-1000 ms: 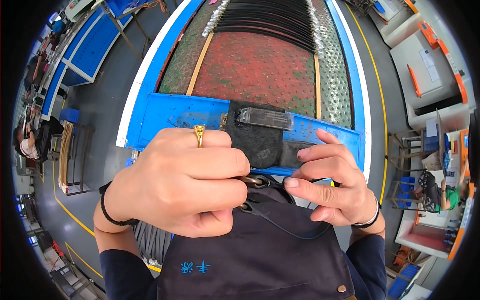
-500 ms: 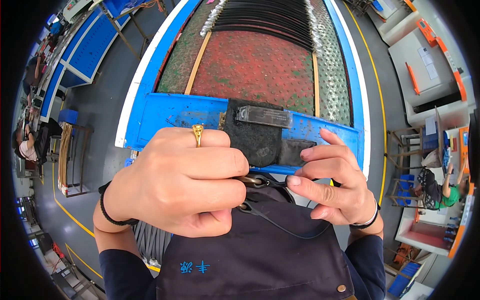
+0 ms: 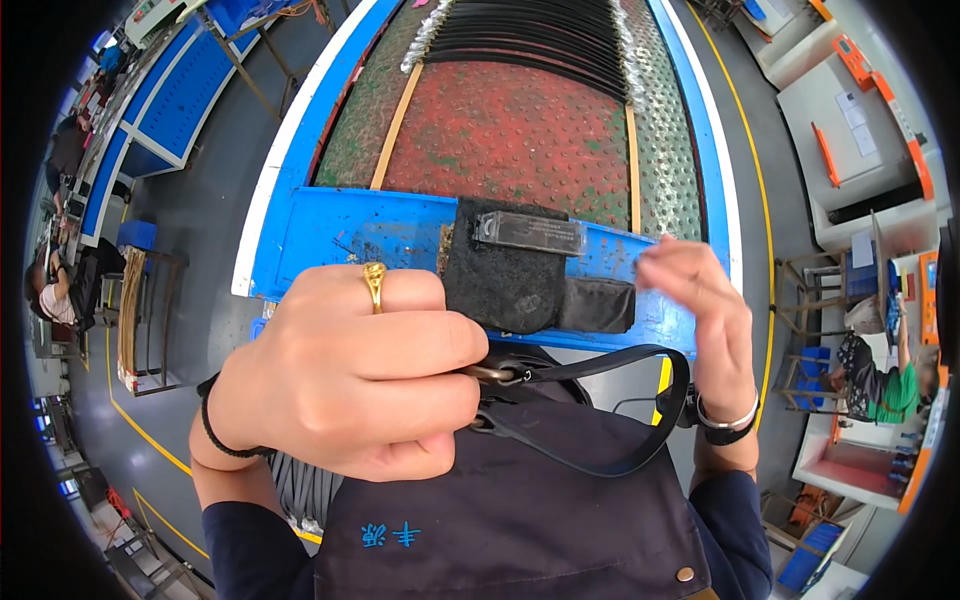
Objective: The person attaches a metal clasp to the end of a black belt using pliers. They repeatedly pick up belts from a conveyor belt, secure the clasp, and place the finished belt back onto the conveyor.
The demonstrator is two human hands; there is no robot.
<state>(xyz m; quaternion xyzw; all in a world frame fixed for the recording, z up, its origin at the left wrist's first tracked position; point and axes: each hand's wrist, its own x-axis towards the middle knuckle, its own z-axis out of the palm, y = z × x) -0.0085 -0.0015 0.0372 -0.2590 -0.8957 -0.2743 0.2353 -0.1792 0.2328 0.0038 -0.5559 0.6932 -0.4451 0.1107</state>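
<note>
Blue surface [image 3: 345, 225] fills the middle of a workshop, with a black pad [image 3: 500, 285] near its close edge, the landmark here. On the wearer's side of the pad, a black strap [image 3: 602, 363] bends in a wide loop, its bow reaching right of the pad over dark cloth [image 3: 520, 530]. One end meets a brass-coloured fitting [image 3: 492, 376]. The strap looks light, supple and a little springy (smooth too, so perhaps slippery); the likely best hold is flat across its width, close to the fitting. Near and left of the pad, the left hand [image 3: 375, 375] is clenched, the fitting poking out of it; what else it encloses is hidden. Right of the pad, the right hand [image 3: 705, 300] has loosely bent, blurred fingers that appear to grasp nothing. On the pad lies a clear box [image 3: 535, 234]; just right of it, a black block [image 3: 598, 304]; beyond, rows of black tubes [image 3: 525, 45].
</note>
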